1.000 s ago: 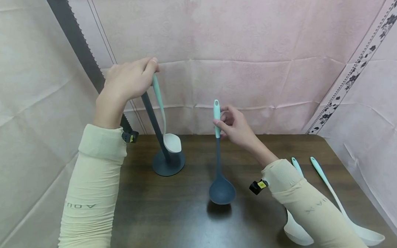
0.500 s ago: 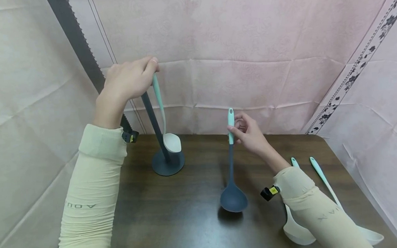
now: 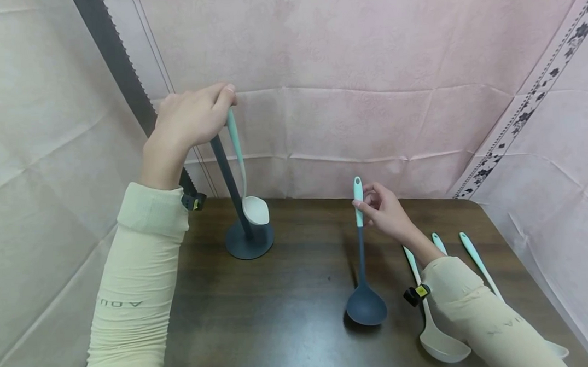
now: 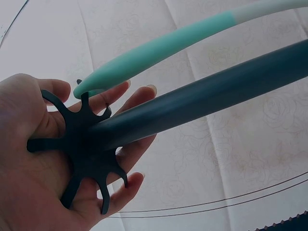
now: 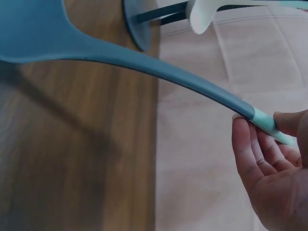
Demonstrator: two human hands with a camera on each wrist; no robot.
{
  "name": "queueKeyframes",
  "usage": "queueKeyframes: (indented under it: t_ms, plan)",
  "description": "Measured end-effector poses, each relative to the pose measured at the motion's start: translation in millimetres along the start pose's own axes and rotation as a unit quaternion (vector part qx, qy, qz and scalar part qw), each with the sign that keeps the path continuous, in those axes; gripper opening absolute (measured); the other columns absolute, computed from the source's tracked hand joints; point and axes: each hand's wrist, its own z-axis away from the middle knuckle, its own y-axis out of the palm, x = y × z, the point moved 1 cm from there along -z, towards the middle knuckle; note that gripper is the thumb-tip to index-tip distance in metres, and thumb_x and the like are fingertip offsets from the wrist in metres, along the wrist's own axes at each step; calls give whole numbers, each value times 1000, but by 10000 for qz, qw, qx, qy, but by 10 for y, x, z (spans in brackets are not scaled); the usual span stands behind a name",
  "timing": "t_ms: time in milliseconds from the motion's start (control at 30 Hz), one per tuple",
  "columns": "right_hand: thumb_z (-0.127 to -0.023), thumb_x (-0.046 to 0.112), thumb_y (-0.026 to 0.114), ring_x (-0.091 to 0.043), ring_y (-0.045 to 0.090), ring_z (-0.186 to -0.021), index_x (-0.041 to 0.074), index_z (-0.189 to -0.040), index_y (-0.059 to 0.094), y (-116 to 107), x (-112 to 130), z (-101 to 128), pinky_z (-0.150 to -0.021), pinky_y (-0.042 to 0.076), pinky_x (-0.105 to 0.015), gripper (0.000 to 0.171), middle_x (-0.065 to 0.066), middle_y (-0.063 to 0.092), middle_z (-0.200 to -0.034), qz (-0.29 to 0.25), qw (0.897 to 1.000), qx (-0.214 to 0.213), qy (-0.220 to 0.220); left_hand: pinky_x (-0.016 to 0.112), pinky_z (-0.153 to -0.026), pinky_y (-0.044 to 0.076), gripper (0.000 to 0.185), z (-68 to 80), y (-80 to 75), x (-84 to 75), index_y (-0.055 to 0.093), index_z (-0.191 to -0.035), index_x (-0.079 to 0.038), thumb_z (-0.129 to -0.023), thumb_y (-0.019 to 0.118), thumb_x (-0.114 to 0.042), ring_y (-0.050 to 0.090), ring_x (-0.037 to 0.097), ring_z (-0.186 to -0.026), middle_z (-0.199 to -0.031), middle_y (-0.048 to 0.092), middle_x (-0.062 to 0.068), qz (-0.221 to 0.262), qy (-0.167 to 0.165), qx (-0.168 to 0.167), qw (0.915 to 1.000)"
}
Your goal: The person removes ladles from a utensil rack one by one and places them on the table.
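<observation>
Upright, dark ladle (image 3: 364, 290) pinched by right hand (image 3: 386, 212), left hand (image 3: 188, 119) curled over stand top (image 4: 82, 149)

Ladle (image 5: 144, 62) handle in right hand (image 5: 274, 163)

The right sleeve (image 3: 482, 317) hides one white ladle's (image 3: 496, 292) bowl; the rack's top (image 3: 212, 133) hides under the left hand (image 3: 188, 119).

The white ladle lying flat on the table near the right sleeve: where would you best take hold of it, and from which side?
Judging by its pose, grip the white ladle by its slim handle, near the mint end that points toward the wall, coming from above. The handle lies clear on the table, while the wide bowl sits beside the right sleeve and would be awkward to pinch.
</observation>
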Motion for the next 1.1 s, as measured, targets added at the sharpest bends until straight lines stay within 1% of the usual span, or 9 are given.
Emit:
queueKeyframes:
  t_ms: [167, 267, 333, 400, 533, 633, 800, 933, 1100]
  plan:
    - [-105, 19, 68, -27, 66, -77, 2, -134, 55, -60, -152, 71, -66, 64, -48, 37, -20, 64, -90, -48, 9997, 101, 221, 61, -103, 35, 74, -7, -12, -13, 53, -154, -24, -108, 4, -57, 56, 40, -126, -144, 62, 9, 6, 11, 17, 10000]
    - [-105, 19, 69, -34, 65, -74, 2, -132, 55, -85, -219, 107, -68, 63, -55, 35, -21, 63, -88, -111, 9995, 105, 268, 61, -103, 35, 75, -7, -20, -16, 53, -154, -24, -108, 4, -57, 56, 40, -127, -149, 61, 8, 5, -15, 37, 10000]
    - [-104, 19, 69, -37, 65, -73, 2, -131, 55, -101, -258, 138, -67, 63, -55, 35, -21, 63, -87, -98, 9994, 105, 306, 61, -102, 36, 75, -9, -20, -16, 53, -155, -24, -108, 4, -57, 56, 40, -128, -151, 60, 8, 6, -19, 36, 10000]
    - [-105, 20, 69, -37, 66, -74, 1, -131, 54, -116, -296, 178, -68, 63, -57, 36, -22, 63, -90, -119, 9990, 145, 398, 61, -102, 36, 75, -11, -15, -16, 53, -154, -24, -108, 4, -57, 56, 39, -126, -149, 61, 8, 8, -14, 30, 10000]
    - [-106, 21, 67, -29, 68, -73, -2, -132, 51, -154, -396, 262, -70, 62, -62, 39, -23, 62, -92, -203, 9976, 209, 631, 59, -100, 36, 74, -12, -6, -17, 54, -153, -24, -108, 4, -56, 57, 38, -120, -142, 63, 8, 3, -15, 15, 10000]
    - [-106, 21, 66, -32, 68, -72, -4, -131, 50, -188, -473, 323, -72, 60, -66, 39, -23, 61, -91, -268, 9964, 198, 785, 57, -98, 36, 74, -15, -3, -19, 54, -154, -25, -108, 4, -57, 56, 38, -116, -139, 64, 8, -1, -16, 2, 10000]
    - [-106, 22, 66, -35, 66, -71, -5, -130, 48, -232, -601, 434, -72, 61, -65, 40, -21, 59, -90, -314, 9940, 168, 1036, 58, -99, 36, 75, -23, 1, -20, 53, -154, -24, -108, 4, -56, 56, 38, -117, -137, 64, 9, -15, -2, -19, 10000]
    - [-107, 24, 65, -32, 68, -74, -5, -131, 49, -247, -709, 509, -71, 61, -62, 41, -21, 60, -90, -305, 9926, 207, 1159, 59, -100, 36, 74, -16, 1, -17, 54, -153, -24, -108, 4, -56, 56, 38, -116, -137, 64, 8, -19, -7, -18, 10000]
    - [-107, 28, 64, -31, 68, -77, -1, -132, 50, -258, -803, 572, -73, 62, -60, 41, -20, 59, -92, -243, 9902, 334, 1331, 58, -99, 36, 74, -5, 2, -15, 54, -153, -23, -108, 4, -55, 56, 38, -114, -133, 64, 9, -14, -17, -14, 10000]
